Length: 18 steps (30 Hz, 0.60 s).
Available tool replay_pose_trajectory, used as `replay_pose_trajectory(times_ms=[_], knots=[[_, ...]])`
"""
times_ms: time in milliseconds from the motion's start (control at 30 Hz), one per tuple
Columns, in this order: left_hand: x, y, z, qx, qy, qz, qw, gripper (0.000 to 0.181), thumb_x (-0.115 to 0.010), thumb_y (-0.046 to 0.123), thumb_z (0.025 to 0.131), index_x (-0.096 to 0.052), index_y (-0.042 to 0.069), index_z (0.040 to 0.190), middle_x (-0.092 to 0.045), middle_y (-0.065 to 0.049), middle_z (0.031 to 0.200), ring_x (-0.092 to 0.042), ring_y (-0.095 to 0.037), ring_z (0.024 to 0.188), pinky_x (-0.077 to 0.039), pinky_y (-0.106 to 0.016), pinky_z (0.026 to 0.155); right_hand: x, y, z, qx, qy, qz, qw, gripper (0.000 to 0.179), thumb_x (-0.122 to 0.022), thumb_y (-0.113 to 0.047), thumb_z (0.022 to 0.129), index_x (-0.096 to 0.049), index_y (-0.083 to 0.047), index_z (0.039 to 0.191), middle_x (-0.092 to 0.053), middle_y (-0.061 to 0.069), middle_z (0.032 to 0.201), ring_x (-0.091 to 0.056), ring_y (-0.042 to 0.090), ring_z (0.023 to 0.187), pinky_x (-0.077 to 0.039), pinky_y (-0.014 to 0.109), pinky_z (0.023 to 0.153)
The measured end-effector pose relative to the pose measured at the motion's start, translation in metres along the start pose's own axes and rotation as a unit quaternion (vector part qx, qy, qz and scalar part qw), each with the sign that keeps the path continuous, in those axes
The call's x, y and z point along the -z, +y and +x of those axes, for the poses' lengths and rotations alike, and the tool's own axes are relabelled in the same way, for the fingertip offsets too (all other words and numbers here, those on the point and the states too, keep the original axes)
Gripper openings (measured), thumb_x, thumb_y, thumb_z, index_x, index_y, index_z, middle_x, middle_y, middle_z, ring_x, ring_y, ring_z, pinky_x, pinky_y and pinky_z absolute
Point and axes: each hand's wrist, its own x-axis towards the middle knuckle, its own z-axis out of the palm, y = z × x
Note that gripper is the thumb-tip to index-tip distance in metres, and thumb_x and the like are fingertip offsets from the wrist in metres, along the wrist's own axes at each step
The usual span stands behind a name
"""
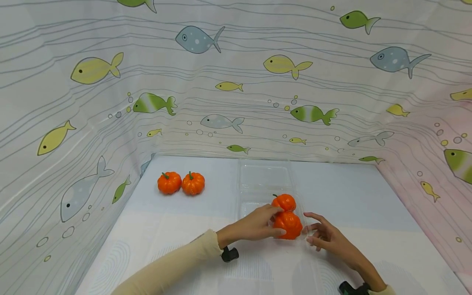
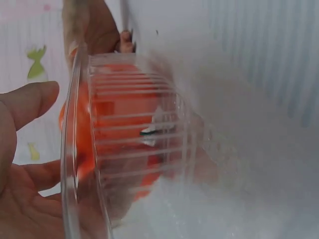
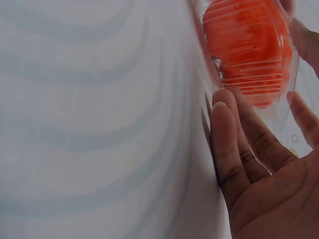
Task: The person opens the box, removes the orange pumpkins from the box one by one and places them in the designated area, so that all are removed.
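Two orange pumpkins sit at the right side of a clear plastic clamshell box (image 1: 254,207), one behind the other. My left hand (image 1: 259,223) holds the nearer pumpkin (image 1: 289,224), thumb on its near side and fingers at its far left. Behind it, the other pumpkin (image 1: 284,202) shows a dark green stem. Through the ribbed box wall, orange shows blurred in the left wrist view. Just right of the box is my right hand (image 1: 330,241), fingers loosely bent with nothing between them. In the right wrist view its fingertips (image 3: 223,117) are close to the box wall; contact is unclear.
Two more orange pumpkins, one at the left (image 1: 169,182) and one beside it (image 1: 193,183), stand on the back left of the white table (image 1: 177,221). The box's lid (image 1: 264,175) lies opened toward the back. Fish-print curtains (image 1: 236,102) enclose the table's back and sides.
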Motion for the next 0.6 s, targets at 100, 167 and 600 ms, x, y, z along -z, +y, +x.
replay_pose_trajectory(times_ms=[100,167,600], knots=[[-0.003,0.002,0.003,0.012,-0.007,0.007,0.9999,0.060,-0.070,0.037,0.098,-0.052,0.006,0.146,-0.059,-0.004,0.130,-0.059,-0.013,0.110,-0.050,-0.018,0.087,0.000,0.000,0.000,0.002,0.001,0.002,1.0000,0.073,-0.070,-0.021,0.100,-0.031,-0.025,0.160,-0.060,0.019,0.130,-0.066,0.031,0.091,-0.060,0.037,0.072],[-0.004,0.003,0.005,0.014,-0.013,0.006,0.9998,0.059,-0.070,0.038,0.098,-0.052,0.009,0.146,-0.059,-0.004,0.133,-0.057,-0.012,0.114,-0.050,-0.020,0.091,0.000,0.000,0.000,0.001,0.001,0.004,1.0000,0.073,-0.071,-0.021,0.099,-0.031,-0.026,0.160,-0.059,0.019,0.130,-0.066,0.031,0.091,-0.060,0.037,0.073],[-0.005,0.002,0.014,0.012,-0.045,-0.068,0.9966,0.036,-0.064,0.036,0.103,-0.053,0.025,0.135,-0.064,0.006,0.113,-0.059,-0.005,0.092,-0.052,-0.021,0.079,0.000,0.000,-0.001,-0.002,0.000,0.008,1.0000,0.074,-0.071,-0.022,0.099,-0.030,-0.026,0.160,-0.059,0.019,0.130,-0.067,0.032,0.092,-0.060,0.037,0.073]])
